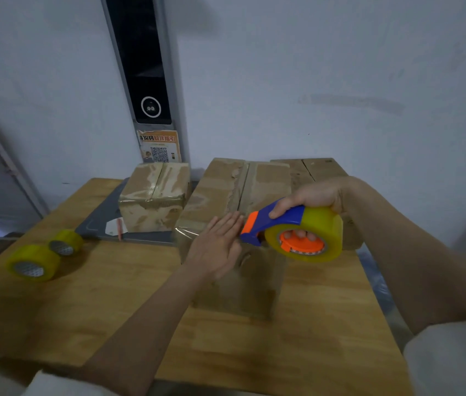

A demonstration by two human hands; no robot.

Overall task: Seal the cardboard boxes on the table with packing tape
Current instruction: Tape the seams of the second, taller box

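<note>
Wooden desk (312, 352) under a pale wall, seen from above.

Nearest, at 6 o'clock: two bare forearms reaching forward over the near edge.

Left hand (216, 247), fingers straight and released, palm flat against the near top edge of the middle box (243, 275), apparently smoothing down a shiny strip of clear tape (187, 231) at the box's 9 o'clock corner.

Right hand (312, 200), fingers clenched around a blue and orange tape dispenser (292, 232), some fingertips showing through the orange hub of its yellow roll. Dispenser nose aimed toward 9 o'clock, almost touching the left fingertips, just above the box's near edge.

Key relation: seam of the middle box (242, 184) running from 6 to 12 o'clock, straight away from both hands; dispenser at the near end of that axis, right hand the nearer to it. Judged next: a pull along the seam toward 12 o'clock, left palm anchoring the start. Slightly blurred, so actual tape contact hard to confirm.

At 9 o'clock: two spare tape rolls (34, 261), lying well apart from the hands.

Farther, at 11 o'clock: a smaller box (154, 195) on a grey mat (100, 218), already taped. At 1 o'clock: a third box (312, 170), partly hidden behind the right hand.
</note>
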